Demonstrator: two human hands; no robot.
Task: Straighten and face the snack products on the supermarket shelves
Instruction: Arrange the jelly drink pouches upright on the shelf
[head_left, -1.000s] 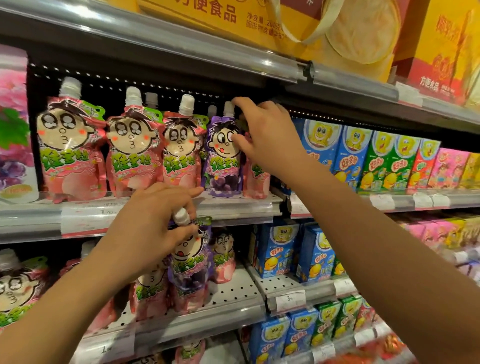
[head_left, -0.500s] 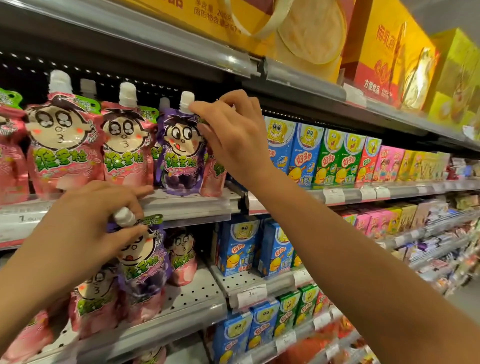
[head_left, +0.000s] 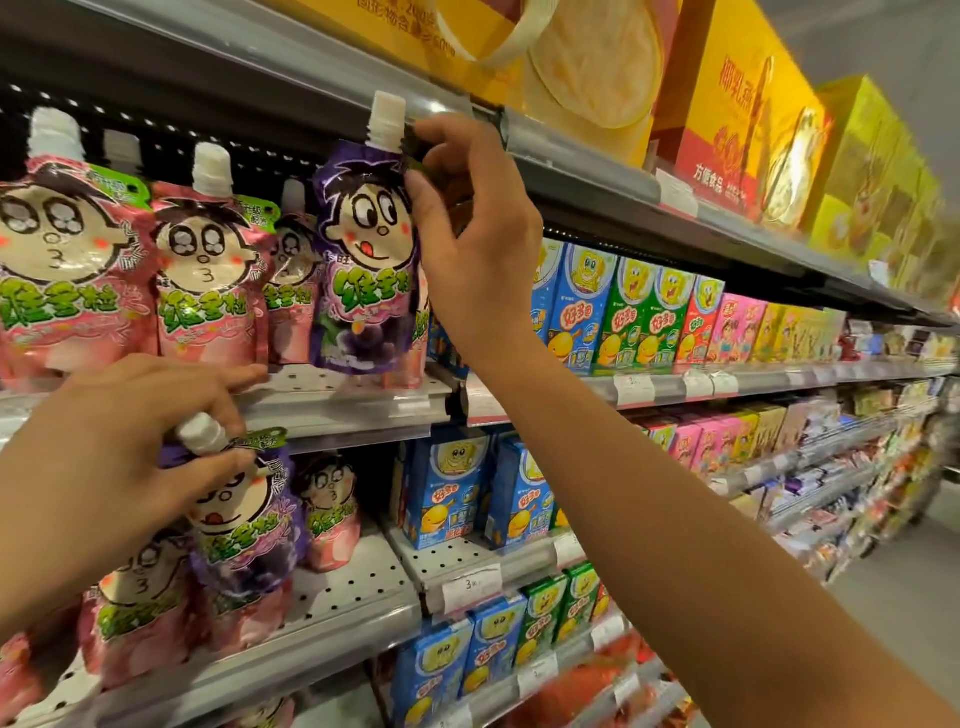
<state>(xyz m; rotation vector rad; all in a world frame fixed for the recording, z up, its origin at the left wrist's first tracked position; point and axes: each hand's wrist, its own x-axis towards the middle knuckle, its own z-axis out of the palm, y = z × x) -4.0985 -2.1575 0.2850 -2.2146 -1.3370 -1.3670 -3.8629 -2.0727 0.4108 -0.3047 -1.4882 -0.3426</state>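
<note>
Grey metal supermarket shelves (head_left: 332, 410) with perforated decks and price strips fill the frame, running back toward the right edge. Along the top sit large yellow cardboard gift boxes (head_left: 737, 119). Right of centre stand rows of blue, green, red and pink cartoon-printed snack cartons (head_left: 623, 322). At the upper left, pink glossy spouted pouches (head_left: 208, 270) with a cartoon face and green lettering stand upright, facing out.

Just right of them, at upper centre, the right hand (head_left: 478, 249) pinches the right edge of a purple glossy spouted pouch (head_left: 363, 270), thumb on its front and fingers curled behind; its base looks lifted just above the deck, white cap near the shelf above, face turned outward.

At lower left, the left hand (head_left: 119, 452) grips the neck of a second purple spouted pouch (head_left: 244, 535) below its white cap, the pouch tilted in front of the lower shelf's pink pouches.
</note>
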